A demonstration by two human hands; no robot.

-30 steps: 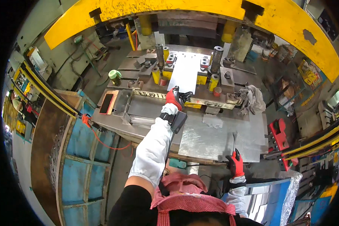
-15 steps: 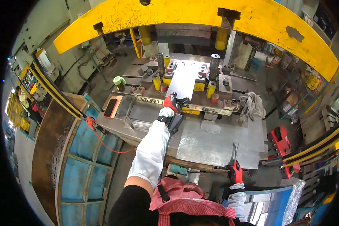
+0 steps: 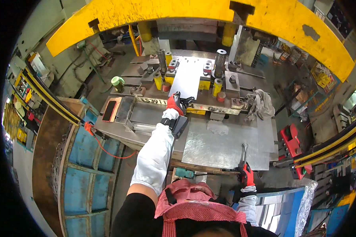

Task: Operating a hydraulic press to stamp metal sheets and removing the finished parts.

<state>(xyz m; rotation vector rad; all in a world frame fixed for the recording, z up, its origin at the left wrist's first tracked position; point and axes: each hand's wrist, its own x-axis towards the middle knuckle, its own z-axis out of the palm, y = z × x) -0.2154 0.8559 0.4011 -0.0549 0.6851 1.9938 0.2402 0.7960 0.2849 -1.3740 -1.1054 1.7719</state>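
My left hand (image 3: pixel 179 104), in a red and black glove, reaches out over the press bed to the near end of a bright metal sheet (image 3: pixel 186 79). Its fingers close on that near edge, partly hiding it. The sheet lies between the guide posts of the die, its far end under the upper part of the press. Lower right, my right hand (image 3: pixel 247 176), gloved alike, grips a metal wrench (image 3: pixel 245 153). The wrench's head points away from me, over a large flat metal plate (image 3: pixel 209 146) on the near table.
Stacked sheets (image 3: pixel 146 128) and a phone (image 3: pixel 109 111) lie on the left, near a green-lidded cup (image 3: pixel 117 83). A grey rag (image 3: pixel 261 103) hangs at the right corner. Yellow press beam (image 3: pixel 154 12) spans above; a blue metal bin (image 3: pixel 81 181) stands left, a red rack (image 3: pixel 291 140) right.
The whole view has shifted slightly, so the bench sits higher and further left. My left hand stays at the sheet's near end, and my right hand still grips the wrench.
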